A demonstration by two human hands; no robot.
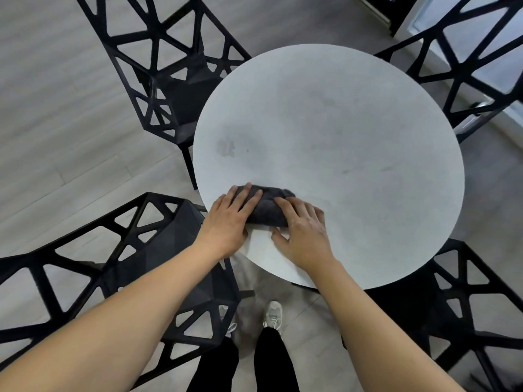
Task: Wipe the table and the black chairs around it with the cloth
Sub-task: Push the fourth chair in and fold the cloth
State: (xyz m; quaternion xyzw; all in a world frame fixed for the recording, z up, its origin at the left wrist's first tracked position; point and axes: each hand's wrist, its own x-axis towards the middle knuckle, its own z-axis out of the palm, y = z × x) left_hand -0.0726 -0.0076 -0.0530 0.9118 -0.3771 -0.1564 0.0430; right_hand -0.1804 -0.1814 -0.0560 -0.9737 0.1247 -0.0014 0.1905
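A dark grey cloth, bunched into a thick wad, is pressed onto the round pale table close to its near edge, where both hands are laid on it. The left hand is spread over the cloth's left end with the fingers nearly straight; the right hand is set on the cloth's right end, fingers splayed, its thumb resting on the tabletop just nearer the edge than the cloth. Neither hand is seen curled round the cloth; it appears to be pushed flat rather than gripped.

Faint smudges can be made out on the table towards its left side and past its centre, well beyond the cloth, so most of the top is judged not yet wiped. Four black lattice chairs are seen around the table: one at its far left, one at its near left, one at its far right and one at its near right. None is touched by hand or cloth. The task is judged to be at an early stage, with the tabletop barely begun and all four chairs left to be done.
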